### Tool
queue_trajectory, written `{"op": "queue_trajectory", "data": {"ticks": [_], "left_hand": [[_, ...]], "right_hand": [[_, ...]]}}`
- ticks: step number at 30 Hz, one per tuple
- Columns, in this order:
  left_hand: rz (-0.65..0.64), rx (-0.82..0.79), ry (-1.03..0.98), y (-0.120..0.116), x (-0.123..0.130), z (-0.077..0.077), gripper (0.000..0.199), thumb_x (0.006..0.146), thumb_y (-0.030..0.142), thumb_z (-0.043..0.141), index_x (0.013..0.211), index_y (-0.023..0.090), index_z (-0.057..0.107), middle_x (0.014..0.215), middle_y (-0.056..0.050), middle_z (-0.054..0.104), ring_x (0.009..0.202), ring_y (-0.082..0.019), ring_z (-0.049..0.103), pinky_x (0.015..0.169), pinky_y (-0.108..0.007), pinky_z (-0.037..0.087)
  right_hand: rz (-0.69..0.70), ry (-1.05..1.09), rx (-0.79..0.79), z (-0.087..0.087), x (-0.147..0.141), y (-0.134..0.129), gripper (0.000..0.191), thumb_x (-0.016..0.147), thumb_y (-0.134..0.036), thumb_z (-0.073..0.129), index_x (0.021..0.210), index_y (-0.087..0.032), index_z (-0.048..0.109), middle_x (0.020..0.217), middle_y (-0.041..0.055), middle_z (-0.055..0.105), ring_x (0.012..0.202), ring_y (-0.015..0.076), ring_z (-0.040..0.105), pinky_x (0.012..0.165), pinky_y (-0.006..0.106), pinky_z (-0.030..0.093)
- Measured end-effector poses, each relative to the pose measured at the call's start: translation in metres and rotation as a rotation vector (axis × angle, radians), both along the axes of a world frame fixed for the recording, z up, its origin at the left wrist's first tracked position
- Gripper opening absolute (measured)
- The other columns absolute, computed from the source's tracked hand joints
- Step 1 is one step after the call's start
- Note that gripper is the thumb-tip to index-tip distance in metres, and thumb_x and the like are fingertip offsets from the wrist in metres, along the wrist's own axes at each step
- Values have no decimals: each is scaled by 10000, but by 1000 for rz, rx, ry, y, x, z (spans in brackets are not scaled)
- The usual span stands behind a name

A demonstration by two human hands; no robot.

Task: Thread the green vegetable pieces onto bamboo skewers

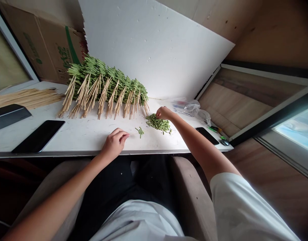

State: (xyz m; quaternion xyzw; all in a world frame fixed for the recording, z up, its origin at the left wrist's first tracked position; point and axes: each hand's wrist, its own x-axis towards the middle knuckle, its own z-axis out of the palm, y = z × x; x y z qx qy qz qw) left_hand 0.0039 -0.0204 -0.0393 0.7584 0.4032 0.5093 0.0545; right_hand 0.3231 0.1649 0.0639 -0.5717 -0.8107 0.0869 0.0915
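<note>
My left hand (115,141) is just above the table's front part, thumb and fingertips pinched together; whatever they hold is too small to make out. Right of it lies a little group of cut green bean pieces (140,132) on the white table. My right hand (164,112) is closed, at the back edge of a heap of short green bean pieces (159,124); its fingertips are partly hidden, and what is in them cannot be seen. Behind and left stands a big stack of skewers threaded with green bean pieces (108,78), their bare wooden ends pointing toward me.
Bare wooden sticks (30,97) lie at the left, near a dark stand (10,113) and a black tablet (39,135). At the right are clear plastic bags (191,107), a black phone (206,135) and a small dark mouse-shaped object (224,142). A white board (154,43) rises behind.
</note>
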Motion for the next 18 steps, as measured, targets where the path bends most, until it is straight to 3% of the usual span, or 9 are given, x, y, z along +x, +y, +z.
{"op": "queue_trajectory", "data": {"ticks": [4,7,9,12,18], "left_hand": [[9,0,-3,0,0,0,174,1044,220,600,974,184,755,905,-61,706,714,-166,625,728,-300,547],[10,7,-11,0,0,0,172,1046,225,603,974,183,754,914,-64,712,708,-164,618,728,-299,547],[11,15,-14,-1,0,2,164,1046,228,614,975,182,755,924,-66,719,711,-163,616,734,-298,548],[10,35,-9,-3,2,5,159,1051,238,626,986,179,759,935,-66,726,721,-161,618,744,-294,547],[8,57,-3,-12,10,12,163,1063,257,632,1003,180,763,939,-64,724,747,-161,627,727,-285,531]], "right_hand": [[-8,127,19,4,9,-13,78,835,-125,836,869,-190,861,928,111,836,1058,307,738,982,400,562],[9,462,63,-2,16,-39,86,860,-265,848,920,-203,848,985,97,837,1015,267,748,956,399,575],[-24,753,50,-13,18,-65,282,800,-434,909,942,-202,835,981,92,833,976,246,753,910,380,586],[-76,1196,-94,-34,16,-106,537,707,-613,937,1044,-212,821,977,61,827,928,201,753,814,314,581],[-106,1515,-333,-58,8,-158,463,662,-548,997,974,-248,830,977,12,816,932,156,749,830,253,579]]}}
